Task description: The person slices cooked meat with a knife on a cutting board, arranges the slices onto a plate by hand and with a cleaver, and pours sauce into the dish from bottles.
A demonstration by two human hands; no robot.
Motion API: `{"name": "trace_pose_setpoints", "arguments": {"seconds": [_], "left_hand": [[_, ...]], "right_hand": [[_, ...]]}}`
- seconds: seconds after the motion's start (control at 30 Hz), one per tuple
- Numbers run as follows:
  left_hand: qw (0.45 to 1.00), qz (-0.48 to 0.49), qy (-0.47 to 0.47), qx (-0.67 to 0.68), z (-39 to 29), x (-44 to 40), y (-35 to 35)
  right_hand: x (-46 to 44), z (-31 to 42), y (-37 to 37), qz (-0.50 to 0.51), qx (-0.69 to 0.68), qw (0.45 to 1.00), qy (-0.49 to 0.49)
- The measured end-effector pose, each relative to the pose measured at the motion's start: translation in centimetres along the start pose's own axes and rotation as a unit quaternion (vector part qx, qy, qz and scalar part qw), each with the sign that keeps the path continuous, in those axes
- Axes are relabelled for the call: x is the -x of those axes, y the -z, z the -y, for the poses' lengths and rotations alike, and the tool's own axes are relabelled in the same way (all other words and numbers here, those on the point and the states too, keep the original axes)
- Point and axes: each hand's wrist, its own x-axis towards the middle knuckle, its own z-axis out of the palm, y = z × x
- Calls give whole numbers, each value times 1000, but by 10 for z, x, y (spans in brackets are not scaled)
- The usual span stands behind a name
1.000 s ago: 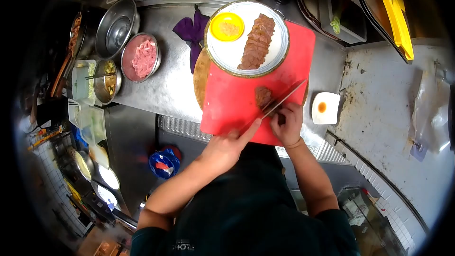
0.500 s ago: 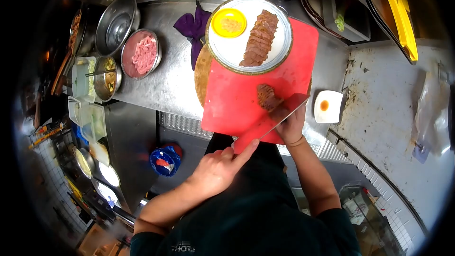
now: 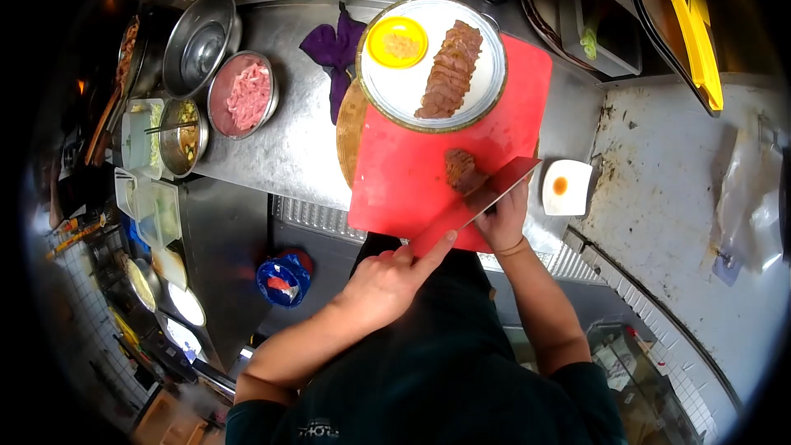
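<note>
My left hand [image 3: 383, 284] is closed round the handle of a broad knife [image 3: 474, 210], its index finger stretched along the blade. The blade slants over the red cutting board [image 3: 395, 169], tilted and reflecting red. Just beyond it lies a chunk of browned meat [image 3: 463, 171], its near end covered by the blade. My right hand [image 3: 504, 218] is on the other side of the knife with fingers curled; their tips and anything under them are hidden. Sliced meat [image 3: 451, 70] lies in a row on a round plate [image 3: 383, 95], beside a yellow dish [image 3: 379, 43].
A white saucer [image 3: 566, 187] with brown sauce sits right of the board. On the left are a bowl of raw meat [image 3: 247, 95], an empty metal bowl [image 3: 198, 45] and a purple cloth [image 3: 334, 53]. A blue-lined bin [image 3: 283, 280] stands below the counter.
The knife has tilted, so its flat face shows, and it has moved nearer my right hand. My right hand has shifted slightly. More of the meat chunk's cut face is visible.
</note>
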Motion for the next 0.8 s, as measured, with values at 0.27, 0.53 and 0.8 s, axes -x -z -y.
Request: {"name": "trace_pose_setpoints", "arguments": {"seconds": [0.27,0.53,0.8], "left_hand": [[999,23,5,-25,4,14,-8],[999,-48,-2,-9,25,-40,-38],[999,-45,-7,-28,-4,1,0]], "right_hand": [[1,-4,-3,0,8,1000,19],[12,-3,-1,-30,-9,999,24],[24,-5,1,-19,-21,999,30]]}}
